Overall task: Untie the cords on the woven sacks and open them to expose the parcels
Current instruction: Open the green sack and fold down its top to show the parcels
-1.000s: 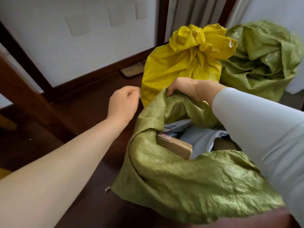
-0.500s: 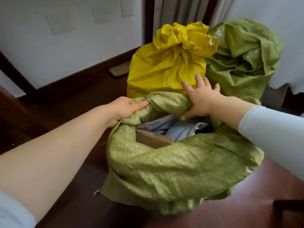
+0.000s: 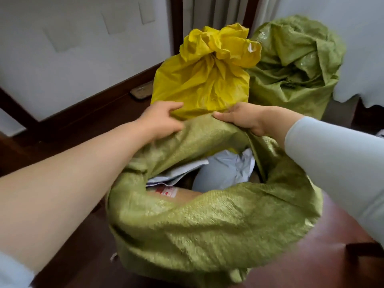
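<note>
A green woven sack (image 3: 207,229) stands open on the floor in front of me, its rim rolled outward. Inside lie a brown cardboard box (image 3: 182,195) with a red-printed label and grey plastic mailers (image 3: 220,171). My left hand (image 3: 161,119) grips the far rim on the left. My right hand (image 3: 244,117) grips the same far rim on the right, thumb over the fabric. Directly behind stands a yellow sack (image 3: 205,80) with its neck bunched and closed; its cord is hidden in the folds. A second green sack (image 3: 295,65) stands behind to the right, its top crumpled.
Dark wooden floor (image 3: 68,246) runs around the sacks. A white wall with a dark skirting board (image 3: 97,100) lies to the left. A small flat object (image 3: 141,92) sits by the skirting. White cloth (image 3: 361,48) hangs at the right, curtains behind.
Both hands have shifted along the near sack's far rim toward its middle and now grip it there. The mouth is wider and the box label shows.
</note>
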The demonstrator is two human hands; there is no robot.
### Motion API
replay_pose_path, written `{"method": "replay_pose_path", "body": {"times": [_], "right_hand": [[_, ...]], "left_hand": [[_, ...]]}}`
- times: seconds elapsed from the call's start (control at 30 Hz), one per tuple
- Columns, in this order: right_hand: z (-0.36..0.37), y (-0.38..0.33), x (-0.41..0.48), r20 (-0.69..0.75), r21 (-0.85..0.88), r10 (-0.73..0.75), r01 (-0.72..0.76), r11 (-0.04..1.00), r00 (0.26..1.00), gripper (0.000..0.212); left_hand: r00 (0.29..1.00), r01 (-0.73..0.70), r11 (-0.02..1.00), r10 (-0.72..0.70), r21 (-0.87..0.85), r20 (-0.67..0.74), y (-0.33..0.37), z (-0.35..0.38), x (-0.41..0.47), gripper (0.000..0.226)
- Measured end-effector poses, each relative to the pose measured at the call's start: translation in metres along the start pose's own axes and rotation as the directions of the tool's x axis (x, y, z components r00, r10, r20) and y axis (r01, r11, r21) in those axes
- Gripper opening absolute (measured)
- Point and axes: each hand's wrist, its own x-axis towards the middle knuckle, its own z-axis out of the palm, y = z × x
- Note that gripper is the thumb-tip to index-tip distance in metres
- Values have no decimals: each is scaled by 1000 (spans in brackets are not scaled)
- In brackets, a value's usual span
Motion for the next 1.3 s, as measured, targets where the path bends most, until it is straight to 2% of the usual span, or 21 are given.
{"method": "replay_pose_path", "body": {"times": [0.03, 0.1, 0.23, 0.27, 0.37, 0.43, 0.47, 0.53, 0.6, 0.67, 0.73, 0.8, 0.83, 0.87, 0.97, 1.07, 1.13, 1.17, 1.2, 1.27, 1.3], "right_hand": [[2, -7, 2, -8, -2, -25, 25, 1000, 1000, 50], [3, -22, 4, -22, -18, -90, 90, 996, 996, 51], [1, -45, -1, -173, -272, -176, 125, 954, 969, 58], [0, -46, -6, -218, -412, -215, 110, 905, 952, 60], [13, -29, -36, -299, -785, -389, 7, 619, 871, 69], [30, -2, -50, -299, -875, -374, -96, 474, 878, 83], [35, 12, -51, -307, -882, -316, -143, 450, 898, 89], [30, 37, -45, -321, -808, -143, -192, 557, 936, 87], [12, 51, -38, -219, -681, 9, -160, 714, 976, 77], [-2, 61, -35, -155, -700, 65, -156, 697, 986, 64], [-10, 68, -36, -179, -737, 70, -181, 651, 981, 52], [-13, 72, -38, -168, -563, 58, -144, 814, 984, 35], [-13, 73, -40, -160, -340, 72, -123, 932, 985, 25], [-12, 76, -43, -142, -78, 111, -123, 989, 984, 18], [-12, 84, -48, -28, 451, 188, -155, 879, 982, 18], [-15, 82, -54, 90, 678, 266, -255, 690, 960, 20], [-18, 74, -55, 172, 724, 206, -266, 636, 963, 29], [-18, 71, -54, 200, 700, 202, -284, 655, 959, 37], [-15, 69, -51, 193, 602, 239, -308, 737, 952, 45], [-9, 68, -42, 8, 87, 311, -311, 946, 950, 56], [-6, 71, -38, -127, -223, 259, -282, 933, 958, 59]], "left_hand": [[998, -44, 989, 51, -141, 47, 16, 5, 1, 47], [975, -90, 977, 126, -192, 185, 37, 18, 1, 34], [990, -141, 983, 143, -115, 7, 21, 23, 9, 15], [993, -118, 986, 117, -115, -8, 15, 23, 12, 17], [995, -91, 988, 94, -126, 16, 8, 23, 17, 24], [993, -88, 984, 98, -157, 61, 10, 23, 15, 27], [993, -63, 984, 78, -164, 88, 11, 23, 14, 28], [990, -8, 987, 31, -159, 141, 9, 21, 14, 31], [979, 31, 990, -2, -134, 205, 6, 15, 12, 32], [969, 56, 995, -35, -80, 245, 1, 8, 10, 26], [960, 79, 996, -65, -41, 273, -2, -1, 8, 26], [952, 91, 995, -75, -40, 297, -4, -9, 4, 55], [950, 100, 994, -84, -40, 301, -8, -12, 4, 71], [945, 113, 992, -93, -47, 312, -10, -14, 4, 78], [924, 157, 984, -119, -78, 363, -17, -19, 1, 83], [935, 180, 979, -141, -93, 326, -15, -25, 1, 80], [934, 230, 966, -186, -117, 304, -13, -29, 0, 71], [929, 252, 961, -208, -110, 306, -15, -30, 0, 77], [920, 281, 956, -242, -87, 309, -17, -31, -2, 81], [901, 333, 943, -313, -17, 299, -21, -25, -4, 70], [898, 352, 936, -340, 10, 279, -22, -20, -4, 59]]}}
